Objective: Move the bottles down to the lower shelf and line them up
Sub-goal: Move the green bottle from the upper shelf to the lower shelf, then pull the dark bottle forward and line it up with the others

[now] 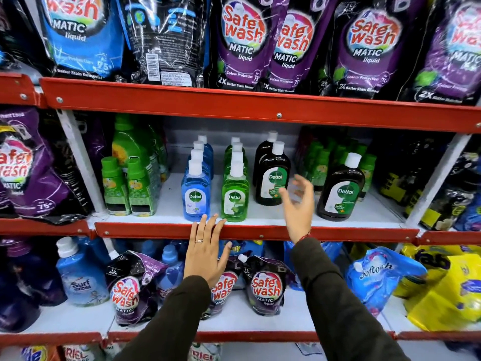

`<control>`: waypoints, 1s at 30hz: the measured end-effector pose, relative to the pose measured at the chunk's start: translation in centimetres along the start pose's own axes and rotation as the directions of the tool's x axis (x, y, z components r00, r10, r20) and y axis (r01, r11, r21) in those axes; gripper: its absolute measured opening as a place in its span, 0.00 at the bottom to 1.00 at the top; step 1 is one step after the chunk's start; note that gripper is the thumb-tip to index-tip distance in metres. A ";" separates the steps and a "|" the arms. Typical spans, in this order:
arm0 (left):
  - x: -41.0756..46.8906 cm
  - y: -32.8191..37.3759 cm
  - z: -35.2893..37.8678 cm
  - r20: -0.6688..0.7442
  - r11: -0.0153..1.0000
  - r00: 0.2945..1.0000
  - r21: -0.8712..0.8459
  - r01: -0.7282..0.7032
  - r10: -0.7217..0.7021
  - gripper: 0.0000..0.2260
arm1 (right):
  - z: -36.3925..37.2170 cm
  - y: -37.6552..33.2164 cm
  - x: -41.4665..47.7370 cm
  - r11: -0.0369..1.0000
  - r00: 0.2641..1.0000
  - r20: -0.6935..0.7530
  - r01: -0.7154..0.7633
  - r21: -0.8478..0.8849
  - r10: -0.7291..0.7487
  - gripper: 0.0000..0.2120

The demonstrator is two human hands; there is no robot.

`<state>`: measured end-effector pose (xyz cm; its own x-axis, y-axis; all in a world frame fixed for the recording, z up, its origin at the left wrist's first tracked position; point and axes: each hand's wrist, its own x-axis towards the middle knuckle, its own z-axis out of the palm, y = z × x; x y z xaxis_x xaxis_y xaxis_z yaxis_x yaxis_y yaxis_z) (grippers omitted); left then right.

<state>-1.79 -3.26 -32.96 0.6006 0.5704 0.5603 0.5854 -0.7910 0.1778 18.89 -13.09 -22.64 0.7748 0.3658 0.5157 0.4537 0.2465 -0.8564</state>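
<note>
On the middle shelf (260,231) stand rows of Dettol bottles: a blue row (195,190), a green row (234,192), a dark brown pair (272,175) and one dark brown bottle (341,188) apart at the right. My left hand (207,250) lies flat, fingers spread, against the shelf's red front edge just below the blue and green rows. My right hand (299,204) is raised and blurred, fingers apart, between the brown pair and the lone brown bottle, holding nothing.
Small green bottles (128,186) stand left and more green ones (322,162) behind at the right. Safewash pouches (244,40) fill the top shelf. The lower shelf (260,336) holds Safewash pouches (265,285), a Surf bottle (80,274) and blue and yellow packs (377,274).
</note>
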 end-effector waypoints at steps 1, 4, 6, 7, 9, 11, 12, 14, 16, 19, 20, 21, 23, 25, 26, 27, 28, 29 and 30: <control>0.0 -0.1 0.0 -0.003 1.000 1.000 0.003 0.006 -0.006 0.27 | -1.1 0.3 0.6 1.000 0.996 -0.090 0.010 -0.028 -0.013 0.21; 0.1 0.2 0.2 -0.014 1.000 1.000 0.005 0.011 -0.011 0.27 | -4.8 1.1 2.1 0.988 0.953 -0.303 -0.026 -0.154 -0.022 0.27; 0.1 0.4 0.2 -0.021 1.000 1.000 0.006 0.016 -0.016 0.27 | -6.7 1.6 3.2 0.970 0.925 -0.380 -0.086 -0.228 -0.007 0.34; 0.1 0.4 0.2 -0.020 1.000 1.000 0.008 0.018 -0.018 0.27 | -7.4 1.7 3.7 0.959 0.913 -0.408 -0.127 -0.252 0.014 0.37; 0.1 0.5 0.3 -0.019 1.000 1.000 0.008 0.019 -0.019 0.27 | -8.5 2.2 5.1 0.932 0.898 -0.429 -0.235 -0.277 0.098 0.44; 0.1 0.5 0.4 -0.016 1.000 1.000 0.003 0.020 -0.020 0.27 | -9.4 2.6 6.2 0.919 0.912 -0.368 -0.290 -0.266 0.181 0.48; 0.1 0.5 0.4 -0.016 1.000 1.000 0.002 0.020 -0.020 0.27 | -9.8 2.9 6.7 0.930 0.924 -0.325 -0.284 -0.236 0.200 0.47; 0.1 0.4 0.4 -0.020 1.000 1.000 0.000 0.018 -0.018 0.27 | -10.6 3.1 7.4 0.946 0.932 -0.262 -0.292 -0.137 0.250 0.45; 0.1 0.4 0.3 -0.021 1.000 1.000 -0.004 0.015 -0.015 0.27 | -11.3 3.2 7.9 0.953 0.938 -0.214 -0.293 -0.071 0.273 0.42; 0.2 0.4 0.5 -0.020 1.000 0.999 -0.006 0.026 -0.026 0.26 | -12.0 3.4 8.3 0.963 0.951 -0.168 -0.269 -0.026 0.261 0.38; 0.2 0.4 0.5 -0.018 1.000 0.999 -0.007 0.030 -0.031 0.26 | -12.3 3.3 8.3 0.963 0.953 -0.153 -0.270 -0.026 0.263 0.37; 0.2 0.4 0.5 -0.018 0.999 0.999 -0.006 0.033 -0.033 0.26 | -12.5 3.5 8.3 0.962 0.953 -0.144 -0.273 -0.027 0.267 0.37; 0.2 0.5 0.6 -0.024 0.999 0.999 0.000 0.033 -0.033 0.26 | -13.0 3.6 8.3 0.959 0.952 -0.136 -0.281 -0.039 0.273 0.37; 0.2 0.5 0.6 -0.026 1.000 0.999 0.001 0.031 -0.031 0.26 | -13.4 3.7 8.3 0.956 0.952 -0.131 -0.287 -0.060 0.278 0.39; 0.2 0.4 0.6 -0.024 1.000 0.999 0.004 0.031 -0.031 0.26 | -13.5 3.6 8.2 0.956 0.952 -0.127 -0.287 -0.065 0.278 0.39; 0.2 0.4 0.6 -0.022 0.999 0.999 0.009 0.032 -0.032 0.26 | -13.5 3.5 8.1 0.957 0.953 -0.119 -0.286 -0.056 0.278 0.38; 0.2 0.4 0.6 -0.020 0.999 0.999 0.012 0.034 -0.034 0.26 | -13.3 3.1 7.8 0.959 0.955 -0.113 -0.280 -0.042 0.274 0.35; 0.2 0.4 0.6 -0.018 0.999 0.999 0.012 0.035 -0.035 0.26 | -13.0 2.9 7.6 0.963 0.958 -0.102 -0.269 -0.019 0.266 0.32; 0.2 0.4 0.6 -0.016 0.999 0.999 0.010 0.037 -0.036 0.26 | -12.6 2.6 7.4 0.965 0.961 -0.088 -0.263 0.003 0.262 0.30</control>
<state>-1.07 -3.37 -33.30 0.5698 0.5951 0.5667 0.6127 -0.7672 0.1897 31.35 -21.09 -21.40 0.9024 0.3370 0.2685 0.2324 0.1440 -0.9619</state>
